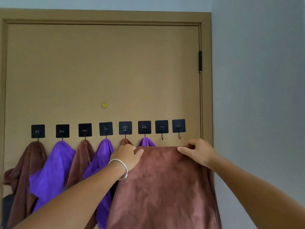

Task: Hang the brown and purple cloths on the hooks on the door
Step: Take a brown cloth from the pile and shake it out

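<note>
Now brown cloth (165,184) spread before door (102,71), below two bare hooks (162,138). Left hand (127,156) and right hand (198,152) pinch top corners. Soft, light, floppy; likely best bunched at top edge for hooking.

Brown cloth (165,187): plush, velvety nap, matt w/ patchy sheen. Purple cloths (52,171): same soft pile, slightly brighter sheen. Door (102,63): smooth matt painted surface. Hook pads (85,130): black, smooth, look plastic; hooks (179,137): thin dark metal wire. Bracelet (122,167): glossy, pale.
</note>
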A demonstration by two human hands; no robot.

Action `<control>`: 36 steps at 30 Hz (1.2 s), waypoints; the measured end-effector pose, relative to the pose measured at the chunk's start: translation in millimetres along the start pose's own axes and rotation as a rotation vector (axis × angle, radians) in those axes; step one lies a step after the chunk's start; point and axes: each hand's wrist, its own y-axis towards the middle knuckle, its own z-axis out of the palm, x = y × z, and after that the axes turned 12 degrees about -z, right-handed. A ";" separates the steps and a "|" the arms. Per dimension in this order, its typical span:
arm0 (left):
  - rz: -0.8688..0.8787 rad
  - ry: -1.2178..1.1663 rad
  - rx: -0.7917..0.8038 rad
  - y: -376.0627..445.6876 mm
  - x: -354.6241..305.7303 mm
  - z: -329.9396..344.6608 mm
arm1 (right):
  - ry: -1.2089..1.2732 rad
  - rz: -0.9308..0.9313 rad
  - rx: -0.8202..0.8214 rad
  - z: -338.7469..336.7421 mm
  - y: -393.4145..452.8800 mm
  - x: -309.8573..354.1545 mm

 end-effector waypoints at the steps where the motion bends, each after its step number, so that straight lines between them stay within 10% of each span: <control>1: 0.002 -0.013 -0.008 7.1 -3.4 6.8 | -0.081 -0.060 0.017 5.2 8.0 -7.0; 5: 0.135 0.065 -0.137 31.2 -14.7 29.9 | -0.491 -0.263 0.028 14.6 37.2 -28.5; 14: 0.585 0.288 -0.108 79.5 -28.4 39.9 | -0.475 -0.494 0.123 15.0 87.4 -45.0; 24: 0.286 0.340 -0.187 111.9 -61.1 57.6 | -0.627 -0.273 0.044 58.4 126.0 -35.6; 36: 0.379 0.721 -0.148 99.4 -73.6 100.5 | -0.362 -0.218 0.085 122.1 101.0 -67.8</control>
